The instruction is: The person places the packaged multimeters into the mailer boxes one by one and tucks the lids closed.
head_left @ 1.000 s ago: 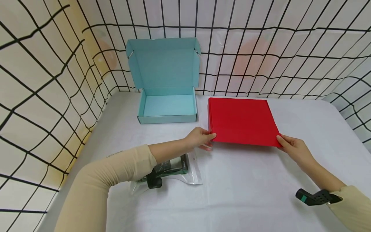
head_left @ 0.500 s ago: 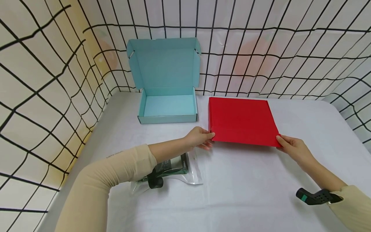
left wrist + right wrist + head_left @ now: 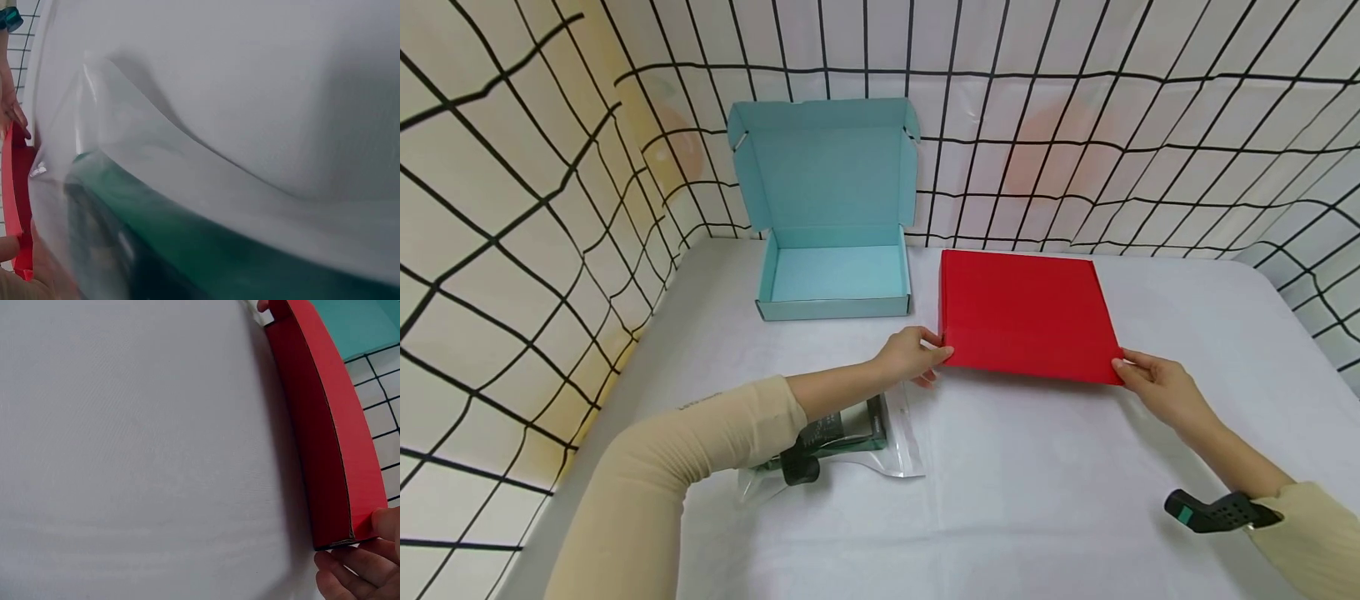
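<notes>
A flat red cardboard box (image 3: 1026, 317) is held at its two front corners. My left hand (image 3: 910, 354) pinches the front left corner, thumb on top. At the front right corner, my right hand (image 3: 1161, 387) grips with the thumb above and fingers below, as the right wrist view shows. There the box's front wall (image 3: 312, 437) faces the camera, with a shadow along the white cloth. Under my left forearm lies a clear plastic bag (image 3: 904, 442) with a dark green item (image 3: 868, 429) inside, partly hidden by the arm.
Left of the red box stands a light blue cardboard box (image 3: 835, 275), its lid (image 3: 831, 167) raised against the black wire grid (image 3: 1022, 71). Nothing shows inside it. Grid panels enclose the back and sides of the white-covered table (image 3: 1022, 492).
Both hands keep their hold on the red box. The left hand has shifted slightly left, and the box's front right corner has come slightly nearer. The bag and blue box have not moved.
</notes>
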The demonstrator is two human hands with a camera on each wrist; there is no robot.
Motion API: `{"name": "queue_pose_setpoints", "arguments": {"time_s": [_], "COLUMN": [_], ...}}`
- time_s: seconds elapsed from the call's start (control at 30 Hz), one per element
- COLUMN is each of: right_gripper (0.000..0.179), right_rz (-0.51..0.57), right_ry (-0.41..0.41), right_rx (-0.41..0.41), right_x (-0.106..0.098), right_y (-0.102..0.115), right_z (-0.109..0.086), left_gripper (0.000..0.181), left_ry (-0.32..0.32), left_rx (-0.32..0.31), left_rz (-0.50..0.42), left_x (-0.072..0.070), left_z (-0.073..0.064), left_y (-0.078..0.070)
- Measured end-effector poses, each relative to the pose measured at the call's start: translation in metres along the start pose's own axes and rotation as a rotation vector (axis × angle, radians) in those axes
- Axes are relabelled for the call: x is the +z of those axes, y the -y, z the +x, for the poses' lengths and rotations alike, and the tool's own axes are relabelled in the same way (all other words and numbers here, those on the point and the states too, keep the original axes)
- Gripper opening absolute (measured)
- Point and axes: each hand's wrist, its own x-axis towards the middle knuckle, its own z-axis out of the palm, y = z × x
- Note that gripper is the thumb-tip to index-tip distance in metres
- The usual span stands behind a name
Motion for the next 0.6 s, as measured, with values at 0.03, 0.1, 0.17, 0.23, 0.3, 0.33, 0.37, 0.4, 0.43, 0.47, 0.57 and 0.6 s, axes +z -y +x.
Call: {"name": "queue_pose_setpoints", "arguments": {"time_s": [0.03, 0.1, 0.17, 0.23, 0.3, 0.33, 0.37, 0.4, 0.43, 0.47, 0.57, 0.6], "right_gripper": [0.063, 0.061, 0.059, 0.059, 0.057, 0.056, 0.056, 0.056, 0.058, 0.060, 0.066, 0.066], "right_rz": [-0.017, -0.036, -0.052, -0.052, -0.082, -0.099, -0.113, -0.134, -0.159, -0.182, -0.236, -0.263], "right_ry": [-0.015, -0.045, -0.073, -0.087, -0.124, -0.141, -0.169, -0.201, -0.234, -0.263, -0.290, -0.282], "right_rx": [-0.010, -0.026, -0.039, -0.055, -0.103, -0.137, -0.181, -0.230, -0.283, -0.335, -0.447, -0.467], "right_x": [0.001, 0.002, 0.003, 0.004, 0.005, 0.005, 0.005, 0.005, 0.005, 0.005, 0.002, 0.001], "right_y": [-0.001, -0.001, -0.002, -0.003, -0.005, -0.006, -0.006, -0.007, -0.007, -0.007, -0.006, -0.007], "right_z": [0.000, -0.001, -0.001, -0.001, -0.001, -0.001, -0.001, -0.001, 0.000, 0.002, 0.008, 0.011], "left_gripper": [0.037, 0.036, 0.036, 0.035, 0.037, 0.038, 0.041, 0.044, 0.048, 0.053, 0.063, 0.064], "left_ry": [0.000, 0.002, 0.000, -0.007, -0.019, -0.027, -0.036, -0.048, -0.061, -0.076, -0.114, -0.121], "left_rx": [0.000, 0.002, 0.003, 0.002, 0.001, -0.001, 0.001, 0.004, 0.005, 0.010, 0.038, 0.050], "left_rz": [0.020, 0.051, 0.081, 0.127, 0.179, 0.199, 0.209, 0.209, 0.201, 0.183, 0.132, 0.135], "left_x": [0.000, 0.000, -0.001, -0.002, -0.003, -0.004, -0.004, -0.005, -0.006, -0.006, -0.005, -0.004], "left_z": [0.001, 0.003, 0.005, 0.008, 0.011, 0.013, 0.014, 0.016, 0.018, 0.020, 0.028, 0.032], "left_y": [0.001, 0.002, 0.004, 0.005, 0.005, 0.005, 0.004, 0.002, 0.001, -0.001, -0.010, -0.013]}}
